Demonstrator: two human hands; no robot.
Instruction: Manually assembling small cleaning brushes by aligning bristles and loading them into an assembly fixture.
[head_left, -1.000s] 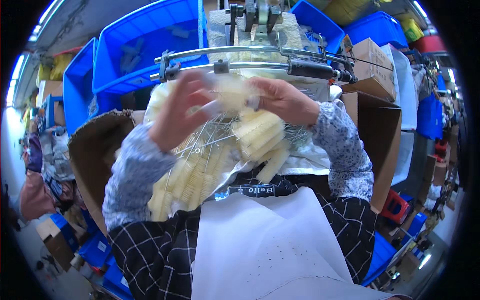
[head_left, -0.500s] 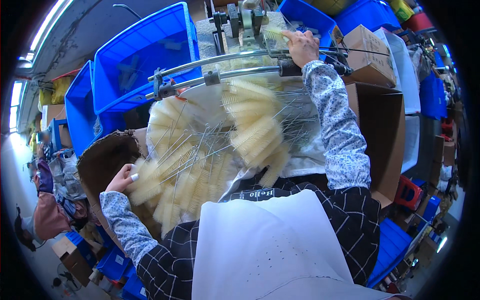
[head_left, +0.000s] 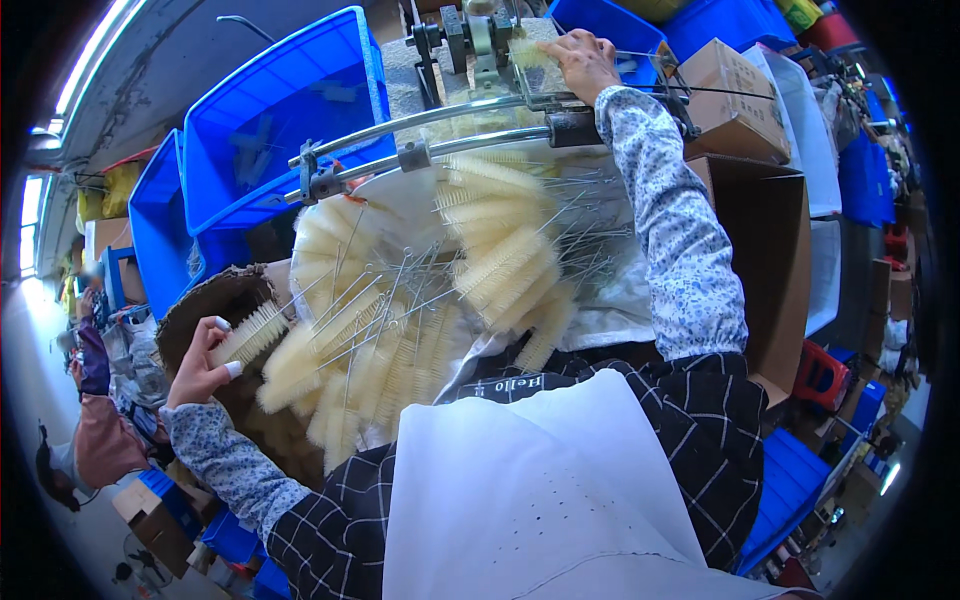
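A workshop spreads behind: a blue bin (head_left: 290,75) near 11 o'clock, a machine (head_left: 482,50) at 12. Toward 9, the left hand (head_left: 203,368) pinches a brush (head_left: 252,334) by a carton (head_left: 195,305). At 1, the right hand (head_left: 588,62) touches another brush (head_left: 527,53) — gripping or not, I cannot tell. More brushes (head_left: 510,268) heap mid-view.

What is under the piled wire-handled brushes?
White sheeting shows between and beside the cream wire-handled brushes; whatever lies directly beneath their overlapping bristles is covered and cannot be seen.
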